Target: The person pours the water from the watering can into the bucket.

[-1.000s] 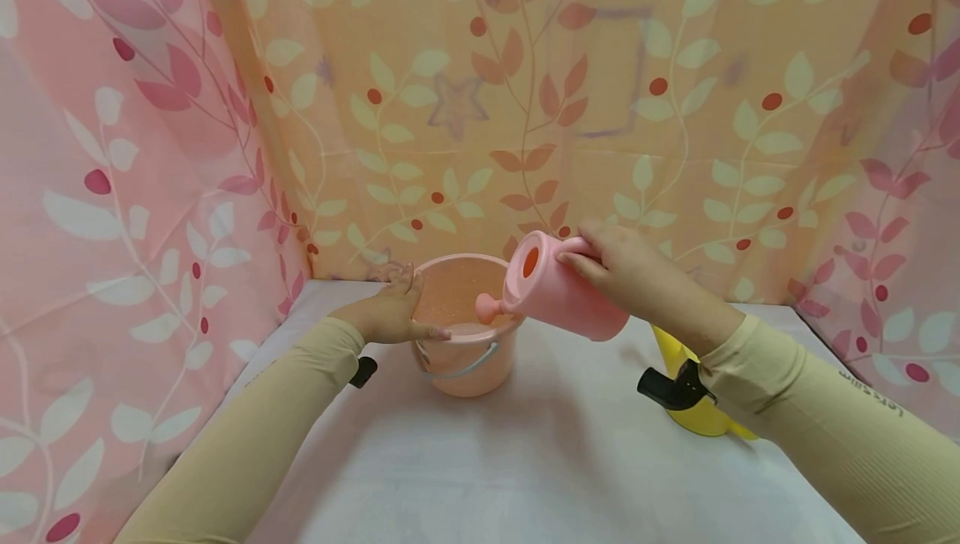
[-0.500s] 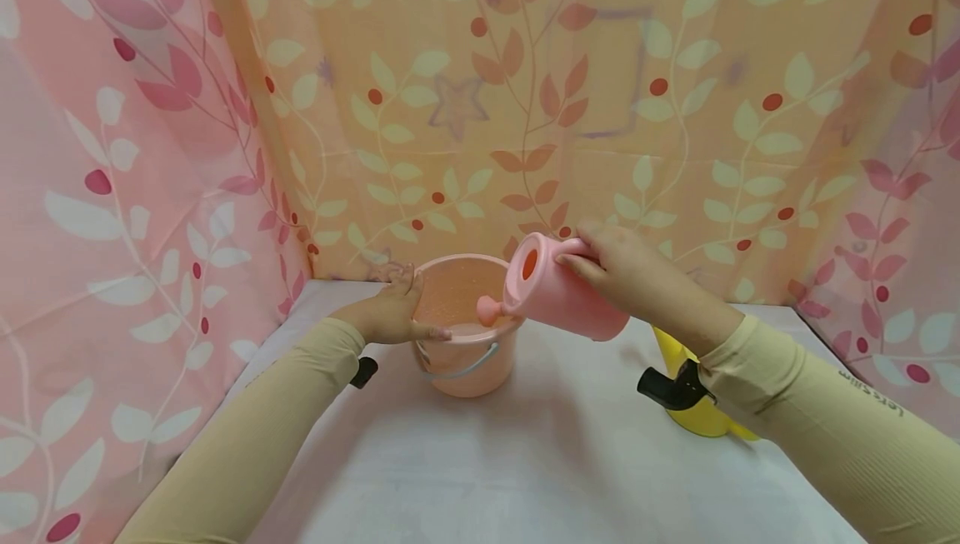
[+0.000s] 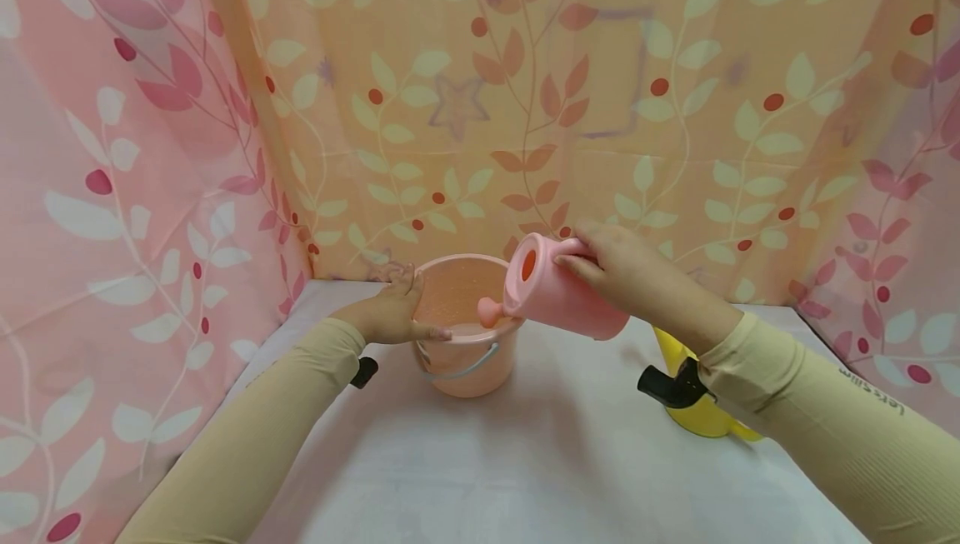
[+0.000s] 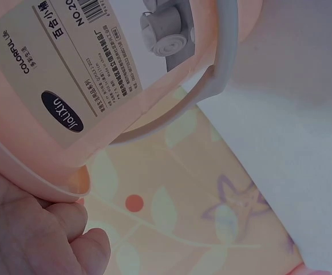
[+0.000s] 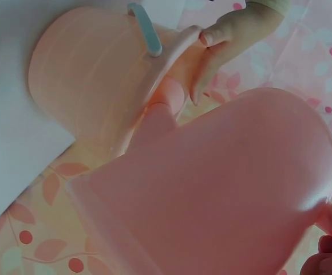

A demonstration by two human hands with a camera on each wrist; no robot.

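Observation:
A peach plastic bucket (image 3: 472,369) with a pale blue handle (image 3: 465,362) stands on the white table. My left hand (image 3: 386,312) rests on its left rim, fingers spread and fairly straight, thumb along the near edge. My right hand (image 3: 618,265) grips the handle of a pink watering can (image 3: 570,302). The can tilts left in the air, its round spout head (image 3: 490,311) just inside the bucket's right rim. Its red-orange top opening (image 3: 528,265) faces me. Small pale specks show inside the bucket. In the left wrist view, a printed label (image 4: 63,109) covers the bucket's side.
A yellow watering can (image 3: 701,415) stands on the table (image 3: 555,477) at the right, partly hidden by my right forearm and its black wrist camera (image 3: 667,387). Leaf-patterned cloth (image 3: 465,152) closes off the back and both sides.
Almost nothing differs. The pink watering can's spout has shifted very slightly right; both hands and the bucket keep their places.

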